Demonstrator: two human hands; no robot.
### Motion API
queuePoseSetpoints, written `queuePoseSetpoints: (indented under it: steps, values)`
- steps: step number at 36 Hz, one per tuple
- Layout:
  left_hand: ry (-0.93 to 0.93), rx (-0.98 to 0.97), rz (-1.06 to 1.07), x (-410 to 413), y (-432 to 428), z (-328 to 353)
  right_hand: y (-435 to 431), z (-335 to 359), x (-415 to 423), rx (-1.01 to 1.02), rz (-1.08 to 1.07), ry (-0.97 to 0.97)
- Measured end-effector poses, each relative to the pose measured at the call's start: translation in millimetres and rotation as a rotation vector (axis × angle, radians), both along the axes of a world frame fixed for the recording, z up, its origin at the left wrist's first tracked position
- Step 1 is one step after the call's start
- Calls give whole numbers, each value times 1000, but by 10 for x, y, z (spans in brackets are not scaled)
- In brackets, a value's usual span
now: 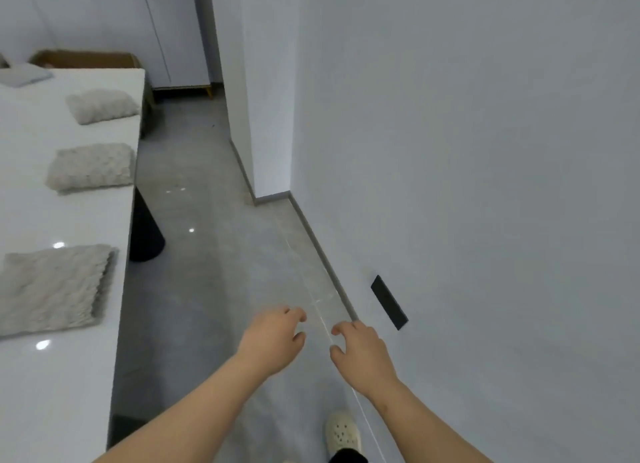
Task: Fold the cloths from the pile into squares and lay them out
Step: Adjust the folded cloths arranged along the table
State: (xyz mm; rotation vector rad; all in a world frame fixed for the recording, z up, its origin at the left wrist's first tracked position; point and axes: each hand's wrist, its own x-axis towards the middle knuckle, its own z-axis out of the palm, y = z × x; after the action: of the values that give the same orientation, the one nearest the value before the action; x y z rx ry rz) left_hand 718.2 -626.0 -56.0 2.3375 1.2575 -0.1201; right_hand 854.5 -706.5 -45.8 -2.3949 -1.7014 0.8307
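Grey tiled floor (214, 272), white walls, narrow passage beside a glossy white table (52, 393) along the left edge of view.

Cloths on table: 3, all pale and fluffy, all folded to rough squares, set in one row along the table's right side, well apart from each other.
- near cloth (55, 287): flattest, layered edge facing right.
- middle cloth (91, 166): thicker, puffy.
- far cloth (104, 105): smallest in view, puffy.

One flat grey item (24, 74) lies beyond the row at the far end; cannot tell what it is.

Hands: 2, both held out over the floor, clear of the table.
- left hand (272, 341): fingers loosely curled, grasping nothing.
- right hand (362, 350): same, fingers loosely curled, grasping nothing.
The two hands are near each other, not touching.

Other items, 1 each: cardboard box (86, 58) behind the table's far end; black table base (145, 230) on the floor; black wall plate (389, 301) low on the right wall; white clog (343, 433) at bottom of view; white cabinet (166, 29) in the background.
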Motion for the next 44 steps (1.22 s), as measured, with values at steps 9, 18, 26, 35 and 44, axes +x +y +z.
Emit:
queuePoseSetpoints:
  steps: [9, 18, 26, 35, 44]
  values:
    - [79, 48, 342, -18, 512, 96, 1026, 64, 257, 65, 337, 76]
    - [66, 102, 706, -213, 716, 240, 1773, 13, 85, 38, 623, 142]
    - [-157, 175, 1016, -744, 882, 213, 2314, -22, -560, 29, 815, 188]
    - [-208, 299, 1284, -1773, 1381, 252, 3082, 145, -1633, 73, 981, 247]
    - [40, 269, 1392, -2605, 1565, 186, 3436, 69, -2506, -14, 1051, 264]
